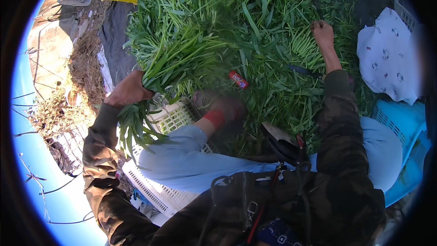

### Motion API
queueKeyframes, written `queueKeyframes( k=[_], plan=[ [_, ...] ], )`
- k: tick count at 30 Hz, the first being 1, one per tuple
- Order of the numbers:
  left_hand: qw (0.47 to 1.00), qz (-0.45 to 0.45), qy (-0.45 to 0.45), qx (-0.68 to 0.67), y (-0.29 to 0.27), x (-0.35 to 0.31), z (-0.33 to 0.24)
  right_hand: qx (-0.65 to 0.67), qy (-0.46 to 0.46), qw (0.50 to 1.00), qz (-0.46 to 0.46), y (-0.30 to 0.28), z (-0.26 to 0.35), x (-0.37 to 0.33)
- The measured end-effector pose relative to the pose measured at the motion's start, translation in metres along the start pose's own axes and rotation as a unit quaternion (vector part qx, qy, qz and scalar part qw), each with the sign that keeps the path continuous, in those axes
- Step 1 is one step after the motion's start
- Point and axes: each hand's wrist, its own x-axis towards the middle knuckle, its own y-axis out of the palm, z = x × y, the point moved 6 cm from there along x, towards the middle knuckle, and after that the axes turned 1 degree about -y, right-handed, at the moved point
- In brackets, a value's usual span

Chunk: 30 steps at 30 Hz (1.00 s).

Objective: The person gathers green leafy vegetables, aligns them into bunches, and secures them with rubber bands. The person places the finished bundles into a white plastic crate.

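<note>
While the left hand (pixel 129 89) grips a bunch of long-stemmed greens (pixel 184 61) at the left edge of the heap of greens (pixel 268 13), the bunch lies slantwise through the fist, its long axis running from the near left up toward the far right. On the far side of the fist, its pale stems fan out over the heap, pointing right and slightly away from the person; on the near side, leafy ends droop past the wrist toward the white crate (pixel 175 115) and the person's left knee. The left fingers are closed around the bunch, though most of them are hidden behind the leaves. Toward the heap's right edge, the right hand (pixel 322 31) rests low against the greens, its fingers curled inward; whether they pinch anything I cannot tell, though a thin dark strip (pixel 317 5) extends away from them. Just beside that hand, on its left, pale stems (pixel 304 45) lie close together, roughly side by side. A small red container (pixel 238 79) sits aslant on the heap, between the two hands and nearer the person. Beyond the heap's right edge lies a white patterned cloth (pixel 387 57), with a blue crate (pixel 398 125) just nearer the person.
</note>
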Motion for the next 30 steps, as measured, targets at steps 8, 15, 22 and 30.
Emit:
queueKeyframes(
  k=[8,15,22,30],
  plan=[
    [0.997,0.017,0.033,0.062,-0.011,-0.003,0.017,-0.372,-0.042,0.927,0.019,0.006,-0.059,0.078],
    [0.995,0.007,0.091,-0.031,-0.009,-0.005,0.032,-0.24,0.091,0.962,0.095,0.0,-0.075,0.125],
    [0.984,-0.005,0.105,-0.144,-0.013,-0.048,0.029,-0.09,-0.116,0.981,-0.127,-0.016,-0.031,-0.014],
    [0.953,0.052,0.009,-0.297,0.006,-0.077,0.06,0.074,-0.342,0.934,0.073,0.024,0.083,-0.15]
  ],
)
